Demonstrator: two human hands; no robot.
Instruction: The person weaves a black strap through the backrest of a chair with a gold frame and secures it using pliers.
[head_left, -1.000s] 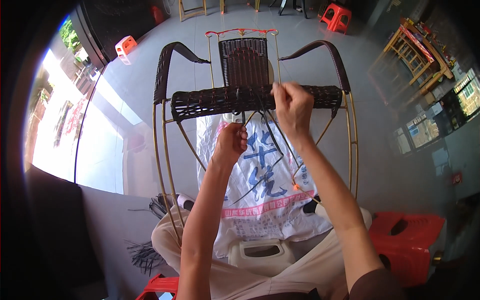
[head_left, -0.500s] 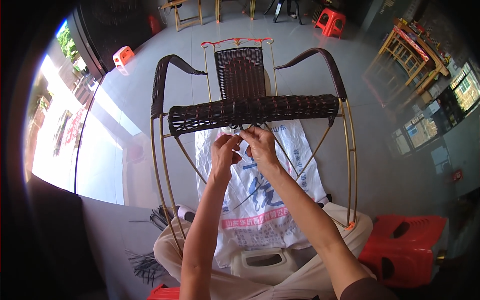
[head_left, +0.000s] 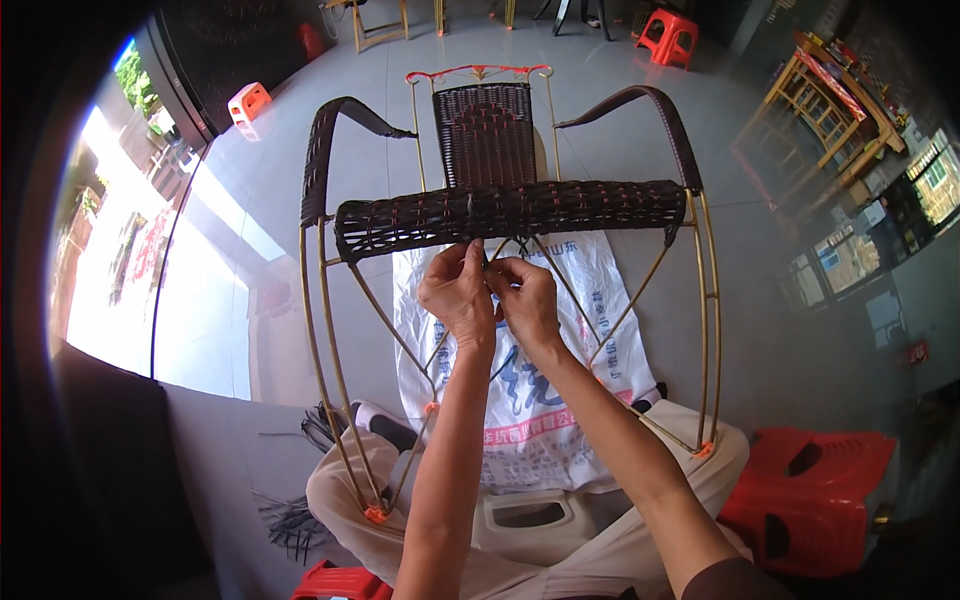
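Chair (head_left: 580, 206), dark weave (head_left: 486, 135) flecked red, golden frame (head_left: 712, 294), curved armrests (head_left: 318, 152)

1. My left hand (head_left: 458, 295) has risen, thumb now at the woven roll's (head_left: 400, 226) lower edge.
2. My right hand (head_left: 528, 302), raised a second ago, is down beside it.
3. My left forearm (head_left: 450, 440) shifted rightward, baring an orange tie (head_left: 375, 514).

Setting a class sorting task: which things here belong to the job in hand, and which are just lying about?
Job in hand:
- woven chair
- dark strand between left hand and right hand
- loose strips, probably
- white sack, perhaps

Lying about:
- lower-right red stool
- orange stool
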